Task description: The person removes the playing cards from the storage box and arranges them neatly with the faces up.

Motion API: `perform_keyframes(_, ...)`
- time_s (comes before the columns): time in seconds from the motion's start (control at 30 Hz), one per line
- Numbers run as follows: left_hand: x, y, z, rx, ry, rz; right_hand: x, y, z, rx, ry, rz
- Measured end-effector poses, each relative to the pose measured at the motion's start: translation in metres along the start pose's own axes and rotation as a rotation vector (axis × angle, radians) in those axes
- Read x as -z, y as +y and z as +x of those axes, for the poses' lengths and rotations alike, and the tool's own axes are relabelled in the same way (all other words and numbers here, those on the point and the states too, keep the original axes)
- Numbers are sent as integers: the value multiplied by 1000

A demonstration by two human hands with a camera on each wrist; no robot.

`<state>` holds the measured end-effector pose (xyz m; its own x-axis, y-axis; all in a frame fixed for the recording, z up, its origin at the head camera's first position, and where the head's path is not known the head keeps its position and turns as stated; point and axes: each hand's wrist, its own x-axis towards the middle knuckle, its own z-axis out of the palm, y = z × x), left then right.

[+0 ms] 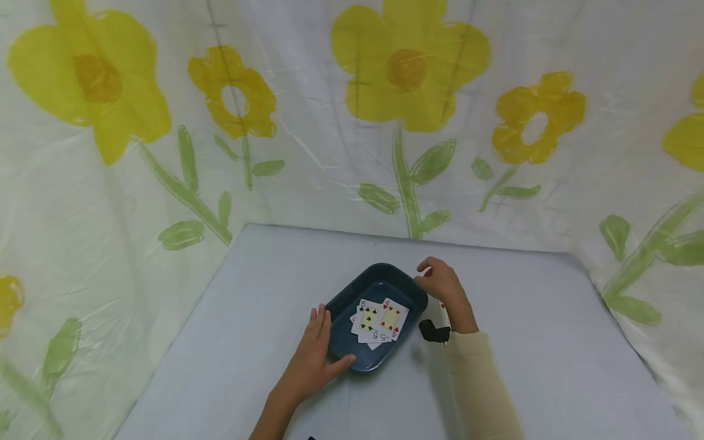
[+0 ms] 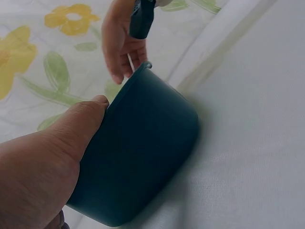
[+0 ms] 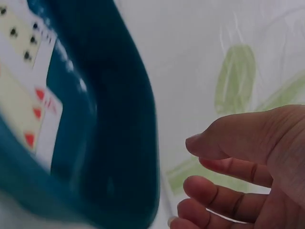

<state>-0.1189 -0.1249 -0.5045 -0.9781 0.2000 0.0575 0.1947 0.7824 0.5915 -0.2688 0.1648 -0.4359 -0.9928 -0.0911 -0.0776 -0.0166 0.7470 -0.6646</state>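
Note:
A dark blue-green tray (image 1: 379, 366) stands on the white-covered table, with several playing cards inside. The four of hearts (image 1: 391, 318) overlaps the five of clubs (image 1: 368, 318), and other card edges show beneath. My left hand (image 1: 315, 357) rests at the tray's near left corner, its fingers straight along the left side and its thumb at the near rim. Just beyond the right rim is my right hand (image 1: 442, 282), fingers loosely bent; in the right wrist view nothing lies between its thumb and fingers. Behind my right wrist, a sliver of white card (image 1: 442, 305) with a red mark shows.
A white cloth covers the table (image 1: 264, 281). Behind it hangs a pale curtain (image 1: 313, 153) painted with yellow flowers. A small black device (image 1: 434, 331) sits at my right wrist.

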Motion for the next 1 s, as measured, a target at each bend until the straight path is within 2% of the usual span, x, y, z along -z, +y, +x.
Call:
perform_keyframes(0.17,0,0,-1,9,7,-21,-20,-21,10,71,-17,-2)
perform_keyframes(0.37,0,-1,-1,-10,9,-32,-45,-29,18,111,-64,32)
perform_keyframes(0.67,-2,-4,-1,-20,16,-51,-73,-31,21,32,-80,-93)
perform_keyframes(0.83,-4,-4,-1,-19,21,-52,-80,-31,18,-27,-130,-175)
perform_keyframes(1.0,-3,-4,-3,-12,18,-43,-83,-32,14,-51,-204,-215)
